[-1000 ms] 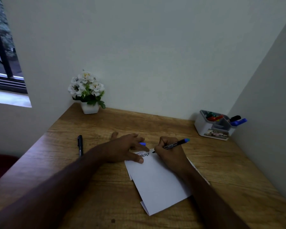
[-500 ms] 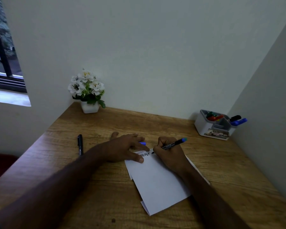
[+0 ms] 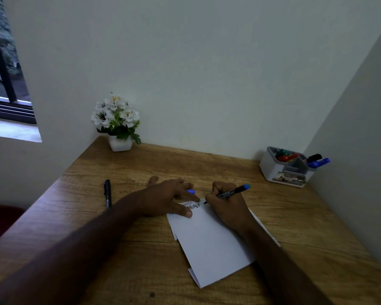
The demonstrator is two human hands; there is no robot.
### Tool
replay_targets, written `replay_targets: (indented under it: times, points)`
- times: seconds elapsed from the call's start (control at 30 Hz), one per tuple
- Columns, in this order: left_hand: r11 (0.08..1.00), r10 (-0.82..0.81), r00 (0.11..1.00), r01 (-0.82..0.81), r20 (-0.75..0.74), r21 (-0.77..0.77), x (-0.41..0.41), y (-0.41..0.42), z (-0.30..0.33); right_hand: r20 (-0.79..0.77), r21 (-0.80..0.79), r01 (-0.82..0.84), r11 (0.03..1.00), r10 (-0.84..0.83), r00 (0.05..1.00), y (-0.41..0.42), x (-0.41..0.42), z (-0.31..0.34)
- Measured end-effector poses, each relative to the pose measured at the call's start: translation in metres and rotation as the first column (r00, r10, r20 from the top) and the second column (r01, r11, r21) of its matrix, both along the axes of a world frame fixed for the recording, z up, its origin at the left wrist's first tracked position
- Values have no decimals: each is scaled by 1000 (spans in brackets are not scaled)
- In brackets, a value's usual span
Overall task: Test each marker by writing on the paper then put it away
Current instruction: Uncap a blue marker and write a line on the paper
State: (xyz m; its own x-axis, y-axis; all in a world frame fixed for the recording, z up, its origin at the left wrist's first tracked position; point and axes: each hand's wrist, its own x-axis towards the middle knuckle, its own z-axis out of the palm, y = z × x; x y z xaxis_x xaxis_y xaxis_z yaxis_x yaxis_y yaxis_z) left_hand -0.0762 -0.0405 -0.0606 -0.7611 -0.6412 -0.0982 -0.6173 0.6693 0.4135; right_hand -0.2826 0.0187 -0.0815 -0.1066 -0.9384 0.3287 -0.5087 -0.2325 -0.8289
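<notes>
White folded paper point(image 3: 213, 245) lies on the wooden desk point(image 3: 284, 227), with handwritten letters along its top edge. My right hand point(image 3: 225, 205) grips a black marker with a blue end point(image 3: 233, 192), its tip touching the paper's top edge. My left hand point(image 3: 169, 199) rests flat with straight fingers on the paper's top left corner. A blue cap point(image 3: 191, 191) peeks out from under its fingers. A black marker point(image 3: 107, 193) lies on the desk to the left of my left forearm.
A white organiser point(image 3: 273, 170) stands at the back right corner, holding a black and a blue marker point(image 3: 318, 161) and small coloured items. A white pot of flowers point(image 3: 119, 124) sits at the back left. Walls close in behind and at the right.
My right hand has shifted the marker slightly along the top line of the paper, with more letters written. My left hand has stayed where it was.
</notes>
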Motion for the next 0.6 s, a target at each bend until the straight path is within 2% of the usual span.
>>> replay_targets:
  times: [0.13,0.6]
  points:
    - [1000,-1,1000,1,4,-2,0,0,0,-42,5,3,1000,-3,999,0,1,0]
    - [1000,-3,1000,3,-8,9,0,-2,-3,-13,4,15,1000,-15,1000,-1,-1,-1]
